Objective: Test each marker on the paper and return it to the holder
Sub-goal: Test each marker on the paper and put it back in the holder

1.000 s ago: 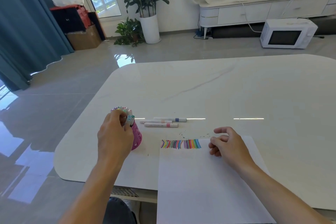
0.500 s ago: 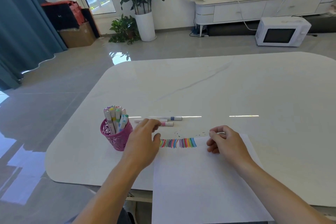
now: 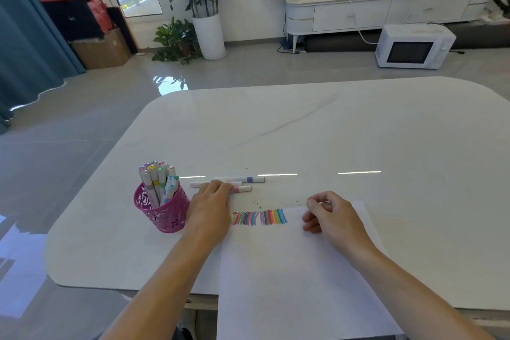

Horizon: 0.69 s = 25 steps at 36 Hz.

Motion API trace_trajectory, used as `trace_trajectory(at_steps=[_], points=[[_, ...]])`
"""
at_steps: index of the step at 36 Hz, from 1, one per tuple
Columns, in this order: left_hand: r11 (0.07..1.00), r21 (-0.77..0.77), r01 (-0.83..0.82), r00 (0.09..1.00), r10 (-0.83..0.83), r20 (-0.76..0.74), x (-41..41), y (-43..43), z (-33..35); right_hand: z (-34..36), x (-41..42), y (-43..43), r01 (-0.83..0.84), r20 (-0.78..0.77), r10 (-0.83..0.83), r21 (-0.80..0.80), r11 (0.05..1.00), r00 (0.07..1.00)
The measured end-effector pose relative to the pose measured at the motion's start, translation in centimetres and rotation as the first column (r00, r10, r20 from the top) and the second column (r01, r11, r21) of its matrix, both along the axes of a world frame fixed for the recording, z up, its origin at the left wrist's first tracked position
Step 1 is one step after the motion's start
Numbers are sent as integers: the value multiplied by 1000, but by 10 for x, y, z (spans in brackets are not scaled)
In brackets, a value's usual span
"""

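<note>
A pink mesh holder stands on the white table, with several capped markers upright in it. Three loose markers lie to its right: one with a blue band, a middle one and one with a pink band. My left hand lies just right of the holder, its fingertips touching the nearer loose markers and hiding part of them. A sheet of white paper bears a row of coloured test strokes. My right hand rests on the paper's top edge, fingers loosely curled.
Small dark specks dot the table above the strokes. The paper overhangs the table's near edge. On the floor beyond are a white microwave, a potted plant, a cardboard box and blue curtains.
My left hand has left the holder and moved right to the loose markers, where its fingertips now touch them. My right hand has stayed on the paper.
</note>
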<state>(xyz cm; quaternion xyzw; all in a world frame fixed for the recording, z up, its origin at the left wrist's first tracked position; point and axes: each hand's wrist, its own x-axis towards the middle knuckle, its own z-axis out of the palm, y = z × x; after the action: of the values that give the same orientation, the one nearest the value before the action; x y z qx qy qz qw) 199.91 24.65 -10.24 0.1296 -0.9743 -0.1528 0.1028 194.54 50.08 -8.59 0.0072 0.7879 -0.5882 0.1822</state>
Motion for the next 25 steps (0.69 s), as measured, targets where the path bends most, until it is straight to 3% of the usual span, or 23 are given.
trace_trajectory(at_steps=[18, 25], points=[[997, -14, -74, 997, 74, 38, -2, -7, 0, 1, 0, 0, -15, 14, 16, -10, 1000, 1000], [973, 232, -14, 979, 60, -195, -3, 4, 14, 3, -2, 1, -34, 23, 35, -30, 999, 999]])
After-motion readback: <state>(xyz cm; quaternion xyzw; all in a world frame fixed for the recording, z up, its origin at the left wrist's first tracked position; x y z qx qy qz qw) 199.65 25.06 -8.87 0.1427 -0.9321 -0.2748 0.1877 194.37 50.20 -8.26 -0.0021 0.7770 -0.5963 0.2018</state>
